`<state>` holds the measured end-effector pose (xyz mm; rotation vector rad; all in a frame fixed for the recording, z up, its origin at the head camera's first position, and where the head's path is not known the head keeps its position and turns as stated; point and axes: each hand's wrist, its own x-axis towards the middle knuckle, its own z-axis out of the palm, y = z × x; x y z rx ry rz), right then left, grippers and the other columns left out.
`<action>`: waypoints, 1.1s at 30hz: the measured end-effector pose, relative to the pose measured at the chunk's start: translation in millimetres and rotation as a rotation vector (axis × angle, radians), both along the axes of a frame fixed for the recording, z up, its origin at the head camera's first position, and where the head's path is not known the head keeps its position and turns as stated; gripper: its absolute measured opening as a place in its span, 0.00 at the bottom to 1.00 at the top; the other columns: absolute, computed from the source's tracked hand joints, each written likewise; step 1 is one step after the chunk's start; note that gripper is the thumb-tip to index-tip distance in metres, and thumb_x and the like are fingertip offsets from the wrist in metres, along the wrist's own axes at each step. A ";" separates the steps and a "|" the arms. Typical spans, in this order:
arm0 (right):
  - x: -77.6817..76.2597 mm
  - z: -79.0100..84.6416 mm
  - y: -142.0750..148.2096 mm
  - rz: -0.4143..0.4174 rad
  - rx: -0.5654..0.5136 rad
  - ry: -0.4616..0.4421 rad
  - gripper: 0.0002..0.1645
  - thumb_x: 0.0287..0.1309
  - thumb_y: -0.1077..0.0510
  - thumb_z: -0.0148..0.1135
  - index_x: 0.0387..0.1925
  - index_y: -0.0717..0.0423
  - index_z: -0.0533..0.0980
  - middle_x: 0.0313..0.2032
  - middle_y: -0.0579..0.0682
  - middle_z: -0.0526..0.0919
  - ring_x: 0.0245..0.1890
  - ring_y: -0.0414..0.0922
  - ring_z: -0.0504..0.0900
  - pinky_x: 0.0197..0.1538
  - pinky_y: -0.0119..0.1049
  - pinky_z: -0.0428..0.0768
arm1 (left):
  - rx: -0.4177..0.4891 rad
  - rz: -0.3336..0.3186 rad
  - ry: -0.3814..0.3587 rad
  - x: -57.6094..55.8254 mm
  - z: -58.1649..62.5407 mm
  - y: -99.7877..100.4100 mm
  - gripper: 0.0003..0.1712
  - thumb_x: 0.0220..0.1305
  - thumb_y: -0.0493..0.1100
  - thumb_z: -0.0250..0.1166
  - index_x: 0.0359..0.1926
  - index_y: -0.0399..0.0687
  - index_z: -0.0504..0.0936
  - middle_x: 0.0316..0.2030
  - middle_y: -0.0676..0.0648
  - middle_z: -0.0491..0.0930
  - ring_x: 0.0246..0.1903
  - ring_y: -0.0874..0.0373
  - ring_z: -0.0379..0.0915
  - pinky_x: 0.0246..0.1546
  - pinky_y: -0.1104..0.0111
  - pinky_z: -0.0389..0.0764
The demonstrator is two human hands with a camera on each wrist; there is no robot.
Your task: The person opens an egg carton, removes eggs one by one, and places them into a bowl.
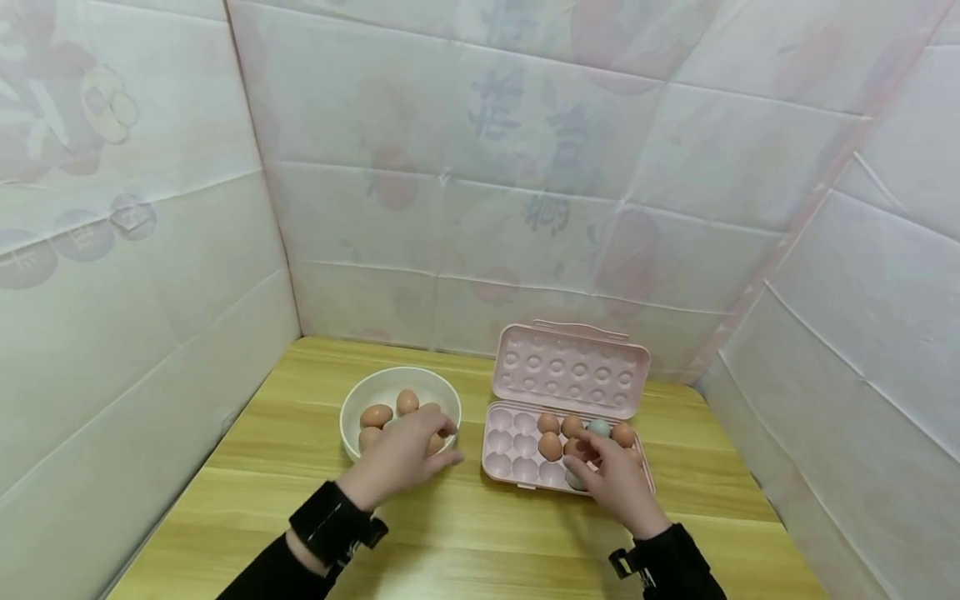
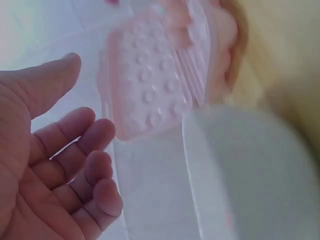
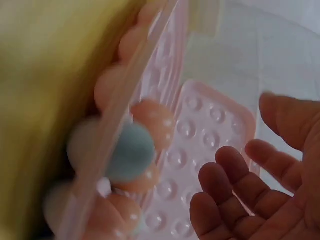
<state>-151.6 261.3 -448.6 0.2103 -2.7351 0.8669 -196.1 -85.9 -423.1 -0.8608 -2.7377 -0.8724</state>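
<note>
My left hand (image 1: 401,457) hovers over the near right side of a white bowl (image 1: 384,383) of brown eggs (image 1: 377,416). In the left wrist view its fingers are loosely bent and hold nothing, beside the blurred bowl (image 2: 265,175). Over the filled right part of a pink egg box (image 1: 523,444), my right hand (image 1: 621,483) has its fingers loosely bent with nothing in them, as the right wrist view shows. Brown eggs (image 1: 550,446) and a pale blue-green egg (image 1: 598,427) sit in the cups. Another blue-green egg (image 3: 131,152) shows near the front edge. My hands hide some eggs.
The box's lid (image 1: 570,367) stands open at the back, leaning away. Bare cups (image 1: 498,442) fill the box's left part. Wood-patterned tabletop (image 1: 480,542) lies in front, and pale sheet walls (image 1: 465,225) enclose the back and both sides.
</note>
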 end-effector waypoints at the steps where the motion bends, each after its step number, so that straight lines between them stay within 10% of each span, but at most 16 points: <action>1: -3.7 1.0 0.2 0.019 0.055 0.019 0.21 0.65 0.57 0.75 0.58 0.59 0.83 0.42 0.50 0.88 0.40 0.43 0.86 0.42 0.34 0.83 | 0.029 -0.034 0.015 6.5 -2.8 -0.7 0.16 0.65 0.52 0.78 0.47 0.50 0.86 0.45 0.52 0.88 0.43 0.59 0.83 0.42 0.62 0.86; 7: -26.5 -1.0 -2.2 0.098 0.326 0.088 0.34 0.62 0.54 0.78 0.67 0.56 0.79 0.58 0.58 0.87 0.56 0.56 0.87 0.52 0.46 0.89 | 0.082 -0.117 0.032 35.4 -19.6 -2.4 0.16 0.66 0.53 0.77 0.46 0.48 0.86 0.44 0.52 0.87 0.45 0.60 0.84 0.46 0.65 0.87; 12: -46.2 -10.4 -8.1 0.153 0.503 0.150 0.34 0.58 0.54 0.81 0.65 0.52 0.81 0.56 0.57 0.89 0.51 0.57 0.88 0.52 0.50 0.88 | 0.094 -0.142 -0.018 43.5 -27.1 -0.3 0.14 0.68 0.52 0.75 0.46 0.50 0.86 0.44 0.54 0.87 0.43 0.64 0.82 0.44 0.67 0.86; 21: -59.2 -17.6 -15.8 0.112 0.570 0.000 0.27 0.56 0.57 0.82 0.56 0.49 0.81 0.36 0.53 0.82 0.38 0.55 0.82 0.44 0.53 0.81 | 0.099 -0.168 0.044 48.1 -36.7 3.1 0.13 0.69 0.53 0.74 0.45 0.51 0.85 0.42 0.55 0.87 0.41 0.65 0.80 0.42 0.68 0.83; 33: -63.4 -31.4 -17.8 0.054 0.686 0.043 0.22 0.60 0.53 0.80 0.52 0.47 0.79 0.32 0.49 0.79 0.38 0.52 0.79 0.49 0.51 0.78 | 0.052 -0.150 0.055 49.8 -44.7 7.4 0.13 0.68 0.52 0.76 0.44 0.52 0.86 0.40 0.56 0.87 0.40 0.67 0.78 0.43 0.69 0.83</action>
